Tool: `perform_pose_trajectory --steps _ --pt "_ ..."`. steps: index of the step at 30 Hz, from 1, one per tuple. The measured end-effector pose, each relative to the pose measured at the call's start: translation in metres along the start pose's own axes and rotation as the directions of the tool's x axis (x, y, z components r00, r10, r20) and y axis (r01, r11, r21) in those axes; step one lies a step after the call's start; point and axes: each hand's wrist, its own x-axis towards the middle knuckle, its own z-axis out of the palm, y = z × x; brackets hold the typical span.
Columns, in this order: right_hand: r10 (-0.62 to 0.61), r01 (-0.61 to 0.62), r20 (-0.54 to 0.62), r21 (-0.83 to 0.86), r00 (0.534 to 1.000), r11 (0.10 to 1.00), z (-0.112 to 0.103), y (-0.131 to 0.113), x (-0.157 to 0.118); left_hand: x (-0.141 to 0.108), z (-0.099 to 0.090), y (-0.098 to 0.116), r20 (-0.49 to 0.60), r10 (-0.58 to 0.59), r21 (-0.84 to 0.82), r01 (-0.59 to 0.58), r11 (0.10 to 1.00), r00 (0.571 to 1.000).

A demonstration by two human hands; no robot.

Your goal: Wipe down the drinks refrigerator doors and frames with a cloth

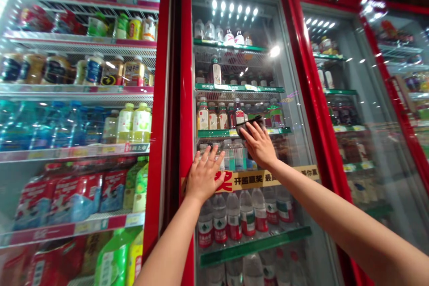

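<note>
My right hand [261,145] presses a dark cloth [255,123] against the glass door [241,65] of a red-framed drinks fridge, at the height of the middle shelves. The cloth is bunched under my fingers, and part of it shows above them. Lower and to the left, my left hand [205,176] lies flat with fingers spread on the same door, near its red left edge. It holds nothing and partly covers a gold strip [248,178] with printed characters. Behind the glass, bottles [223,118] stand on shelves with green edges.
To the left is another fridge holding bottles [140,123], cans and red packs [63,199] on shelves. A red door frame [321,107] parts my door from a further glass-fronted fridge [351,143] on the right. Water bottles [233,219] stand below the gold strip.
</note>
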Motion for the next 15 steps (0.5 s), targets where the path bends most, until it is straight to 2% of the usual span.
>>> perform_pose_trajectory --steps 1,3,5,7,9,11,13,15 --pt "-0.046 0.046 0.025 0.001 0.999 0.999 -0.002 0.002 0.007 0.0 0.0 0.0 0.0 -0.001 0.004 0.001 1.0 1.0" --pt "-0.029 0.03 0.02 -0.012 0.999 0.999 -0.006 0.019 0.022 0.001 0.001 -0.001 0.001 -0.002 0.014 0.002 1.0 1.0" --pt "0.103 -0.105 -0.057 -0.041 0.993 0.994 -0.01 0.044 0.025 0.001 0.001 -0.001 0.0 -0.003 0.024 0.003 1.0 1.0" --pt "0.262 -0.274 -0.157 -0.058 0.952 0.96 -0.011 0.067 0.013 0.002 0.001 -0.001 -0.001 -0.005 0.03 0.005 1.0 1.0" --pt "0.36 -0.38 -0.22 -0.055 0.907 0.924 -0.009 0.076 -0.007 0.002 0.001 -0.001 -0.002 -0.007 0.034 0.007 0.999 1.0" --pt "0.342 -0.36 -0.217 -0.046 0.914 0.932 -0.007 0.072 -0.022 0.002 0.002 -0.001 -0.005 -0.004 0.04 0.004 0.999 1.0" --pt "0.228 -0.237 -0.175 -0.029 0.958 0.971 -0.006 0.065 -0.024 0.003 0.002 -0.001 -0.012 0.001 0.051 0.0 0.999 1.0" --pt "0.084 -0.084 -0.111 0.005 0.99 0.996 -0.008 0.065 -0.014 0.004 0.001 -0.001 -0.022 0.002 0.071 0.0 0.997 1.0"
